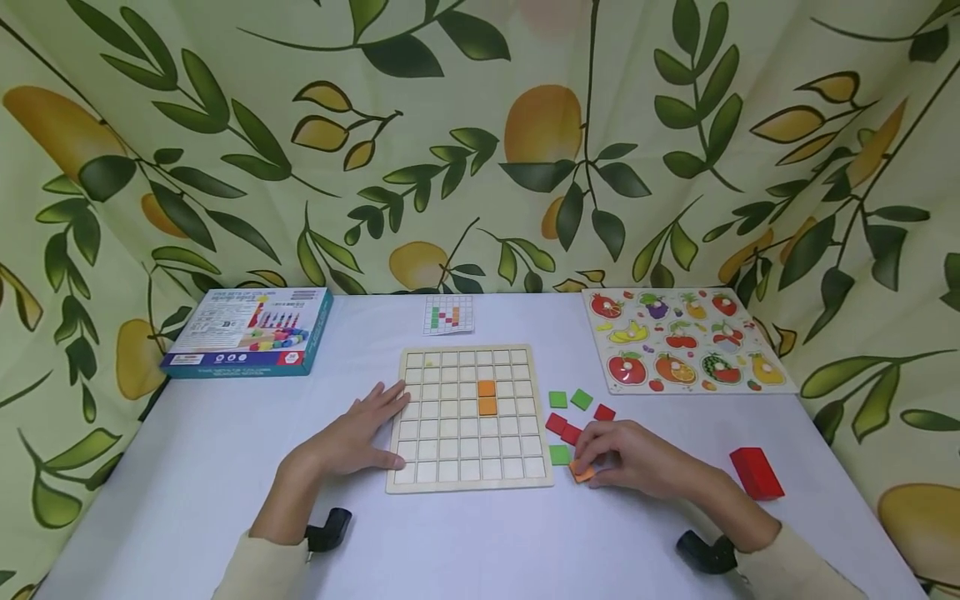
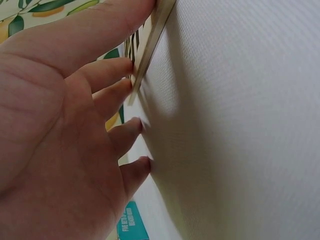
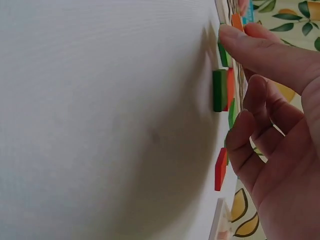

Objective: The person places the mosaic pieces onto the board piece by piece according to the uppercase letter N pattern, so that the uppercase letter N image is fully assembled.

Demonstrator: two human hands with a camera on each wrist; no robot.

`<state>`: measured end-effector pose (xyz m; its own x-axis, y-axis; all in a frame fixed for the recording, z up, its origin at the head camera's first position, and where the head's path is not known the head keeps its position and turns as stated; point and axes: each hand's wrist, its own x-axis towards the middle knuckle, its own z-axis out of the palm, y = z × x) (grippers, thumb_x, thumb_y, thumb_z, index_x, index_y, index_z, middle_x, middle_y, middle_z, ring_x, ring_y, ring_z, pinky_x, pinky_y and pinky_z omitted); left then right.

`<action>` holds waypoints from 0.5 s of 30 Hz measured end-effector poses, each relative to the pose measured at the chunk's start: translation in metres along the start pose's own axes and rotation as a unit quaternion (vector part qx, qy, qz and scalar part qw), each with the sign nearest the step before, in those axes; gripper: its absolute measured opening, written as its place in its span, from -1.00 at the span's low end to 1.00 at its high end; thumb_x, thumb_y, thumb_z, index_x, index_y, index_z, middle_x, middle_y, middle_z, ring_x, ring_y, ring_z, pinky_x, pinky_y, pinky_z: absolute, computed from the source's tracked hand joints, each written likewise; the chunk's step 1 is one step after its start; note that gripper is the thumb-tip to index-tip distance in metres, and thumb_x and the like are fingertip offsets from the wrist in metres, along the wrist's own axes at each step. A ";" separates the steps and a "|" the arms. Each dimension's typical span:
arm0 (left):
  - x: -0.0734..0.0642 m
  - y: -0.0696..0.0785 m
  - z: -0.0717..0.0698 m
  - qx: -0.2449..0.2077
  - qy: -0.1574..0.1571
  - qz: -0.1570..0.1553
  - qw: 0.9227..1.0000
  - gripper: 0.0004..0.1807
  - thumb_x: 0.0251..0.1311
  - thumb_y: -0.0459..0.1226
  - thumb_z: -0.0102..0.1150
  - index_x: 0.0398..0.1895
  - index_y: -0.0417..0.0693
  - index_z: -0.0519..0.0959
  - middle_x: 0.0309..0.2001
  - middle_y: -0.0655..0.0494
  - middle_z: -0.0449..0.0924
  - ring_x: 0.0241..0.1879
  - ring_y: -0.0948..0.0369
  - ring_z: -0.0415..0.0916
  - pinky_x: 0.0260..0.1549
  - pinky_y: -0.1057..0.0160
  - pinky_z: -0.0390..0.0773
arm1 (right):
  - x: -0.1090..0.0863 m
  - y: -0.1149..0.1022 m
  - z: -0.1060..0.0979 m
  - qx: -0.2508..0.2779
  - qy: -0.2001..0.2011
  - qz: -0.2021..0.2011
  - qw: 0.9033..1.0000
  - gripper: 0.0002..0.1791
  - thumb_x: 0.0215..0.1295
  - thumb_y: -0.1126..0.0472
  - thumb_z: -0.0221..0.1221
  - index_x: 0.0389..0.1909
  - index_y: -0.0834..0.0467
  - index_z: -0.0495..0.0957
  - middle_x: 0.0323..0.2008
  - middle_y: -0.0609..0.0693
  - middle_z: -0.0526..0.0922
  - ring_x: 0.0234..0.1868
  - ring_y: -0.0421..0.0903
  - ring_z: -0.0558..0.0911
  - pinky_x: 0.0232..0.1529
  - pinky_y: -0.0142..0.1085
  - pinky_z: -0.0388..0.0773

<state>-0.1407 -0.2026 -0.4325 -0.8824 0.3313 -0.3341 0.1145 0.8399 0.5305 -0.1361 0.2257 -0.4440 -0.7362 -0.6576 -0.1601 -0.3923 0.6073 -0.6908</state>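
Note:
A wooden grid board (image 1: 442,485) lies flat on the table, with two orange square tiles (image 1: 487,397) in adjoining cells of one column. My left hand (image 1: 348,433) rests at the board's left edge, thumb and fingers spread; in the left wrist view its fingertips touch the rim. Right of the board, my right hand (image 1: 637,457) pinches another orange tile (image 1: 582,473) between thumb and fingers. Around it lie loose green tiles (image 1: 558,400) and red tiles (image 1: 604,412). The right wrist view shows a green tile (image 3: 220,90) and a red tile (image 3: 220,169) near the curled fingers.
Behind the board lies a small pattern card (image 1: 448,315). A boxed set (image 1: 243,332) stands at the back left and a fruit puzzle board (image 1: 686,340) at the back right. To the right of my right hand is a red block (image 1: 756,473). A patterned curtain closes the back.

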 end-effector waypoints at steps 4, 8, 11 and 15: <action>-0.002 -0.001 0.000 0.000 0.004 0.000 1.000 0.10 0.00 0.02 0.54 0.60 0.02 0.17 0.69 0.06 -0.08 0.69 -0.14 -0.32 0.60 -0.32 -0.15 | 0.000 -0.004 -0.004 0.010 0.001 -0.008 1.000 -0.79 0.15 0.16 0.47 -0.19 -0.17 0.82 -0.13 -0.23 0.66 -0.05 -0.34 0.53 -0.22 -0.49 0.63; -0.002 -0.003 0.000 -0.003 0.004 0.004 1.000 0.10 0.00 0.02 0.53 0.61 0.01 0.17 0.69 0.05 -0.08 0.69 -0.14 -0.33 0.60 -0.32 -0.16 | 0.002 -0.008 -0.008 0.009 0.011 -0.013 1.000 -0.78 0.14 0.17 0.48 -0.19 -0.15 0.83 -0.15 -0.23 0.66 -0.07 -0.31 0.52 -0.29 -0.48 0.59; -0.002 -0.004 0.000 -0.003 0.003 0.009 1.000 0.10 0.02 0.02 0.52 0.61 -0.02 0.16 0.69 0.04 -0.08 0.69 -0.15 -0.33 0.60 -0.33 -0.16 | 0.005 -0.010 -0.010 0.011 0.022 -0.008 1.000 -0.77 0.13 0.19 0.49 -0.18 -0.14 0.83 -0.13 -0.22 0.66 -0.07 -0.30 0.54 -0.26 -0.49 0.61; -0.001 -0.002 0.000 -0.002 0.003 0.013 1.000 0.09 0.02 0.02 0.52 0.60 -0.03 0.17 0.69 0.04 -0.08 0.68 -0.15 -0.32 0.59 -0.34 -0.15 | 0.010 -0.009 -0.012 0.018 0.037 -0.012 0.999 -0.74 0.14 0.24 0.47 -0.16 -0.11 0.83 -0.10 -0.18 0.65 -0.04 -0.28 0.57 -0.15 -0.49 0.69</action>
<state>-0.1397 -0.2048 -0.4330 -0.8816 0.3514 -0.3153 0.1367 0.8293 0.5418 -0.1472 0.2191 -0.4309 -0.7663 -0.6360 -0.0912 -0.3917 0.5750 -0.7183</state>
